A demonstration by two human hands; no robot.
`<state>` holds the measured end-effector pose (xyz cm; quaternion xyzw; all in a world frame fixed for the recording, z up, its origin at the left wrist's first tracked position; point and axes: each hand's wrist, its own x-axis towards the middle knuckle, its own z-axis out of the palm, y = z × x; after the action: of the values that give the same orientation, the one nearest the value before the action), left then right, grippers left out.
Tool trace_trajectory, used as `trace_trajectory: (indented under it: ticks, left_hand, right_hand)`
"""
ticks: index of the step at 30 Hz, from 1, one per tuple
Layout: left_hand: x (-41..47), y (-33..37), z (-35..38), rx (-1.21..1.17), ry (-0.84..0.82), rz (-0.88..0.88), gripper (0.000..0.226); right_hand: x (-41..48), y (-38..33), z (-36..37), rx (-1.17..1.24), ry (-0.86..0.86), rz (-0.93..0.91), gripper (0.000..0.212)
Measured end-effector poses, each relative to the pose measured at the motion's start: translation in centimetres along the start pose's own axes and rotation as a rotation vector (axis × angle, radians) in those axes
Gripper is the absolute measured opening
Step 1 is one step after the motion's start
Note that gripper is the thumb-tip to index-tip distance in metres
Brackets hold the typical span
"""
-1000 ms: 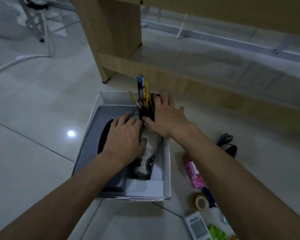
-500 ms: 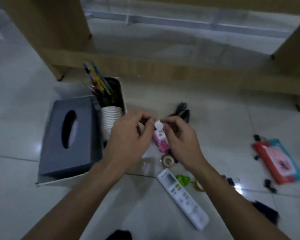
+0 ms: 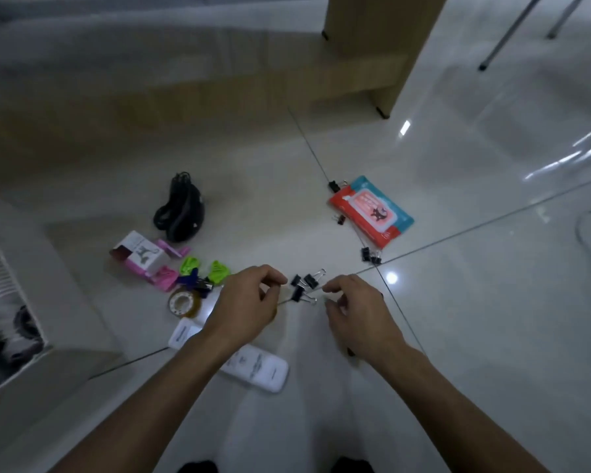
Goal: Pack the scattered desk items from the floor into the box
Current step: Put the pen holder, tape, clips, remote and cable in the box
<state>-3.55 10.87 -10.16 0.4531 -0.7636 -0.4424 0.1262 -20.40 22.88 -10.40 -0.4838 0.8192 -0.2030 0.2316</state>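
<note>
A person's left hand [image 3: 249, 302] and right hand [image 3: 355, 312] hover, fingers curled, either side of a small cluster of black binder clips [image 3: 303, 284] on the tiled floor [image 3: 458, 302], the box [image 3: 48, 285] well apart at the left edge. Whether either hand already pinches a clip cannot be told. The clips look light, stiff and springy; their wire loops likely offer the easiest hold.
</note>
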Motion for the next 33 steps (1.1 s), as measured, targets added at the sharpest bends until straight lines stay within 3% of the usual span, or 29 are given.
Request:
trace_trajectory:
  ticks: [6,9,13,18,25,29,33]
  left_hand:
    - [-0.2,-0.4,0.8,-0.103,0.056,-0.092,0.021]
    - [-0.7,-0.6,-0.1,-0.221,0.086,-0.182,0.020]
    - [-1.3,-0.7,-1.2,-0.355,0.088,-0.271,0.019]
    - [-1.7,-0.9,-1.3,-0.473,0.097,-0.306,0.019]
    - [-2.4,-1.2,-0.3,-0.513,0.086,-0.335,0.023]
    - [-2.5,-1.3,-0.2,-0.538,0.082,-0.345,0.023]
    - [-2.7,-1.3,-0.3,-0.569,0.075,-0.351,0.023]
  right_hand:
    - [1.9,-2.7,2.9,-0.106,-0.018,-0.085,0.035]
    - [2.6,-3.2,3.8,-0.108,0.000,-0.041,0.033]
    - [2.7,-3.1,3.9,-0.090,-0.005,-0.120,0.023]
    - [0.8,-3.0,4.3,-0.044,-0.041,-0.185,0.031]
    - [0.5,-2.7,4.6,0.069,0.005,-0.068,0.005]
    - [0.8,-3.2,4.5,0.132,-0.017,0.040,0.019]
    - [0.7,-3.0,4.6,0.017,-0.090,-0.002,0.034]
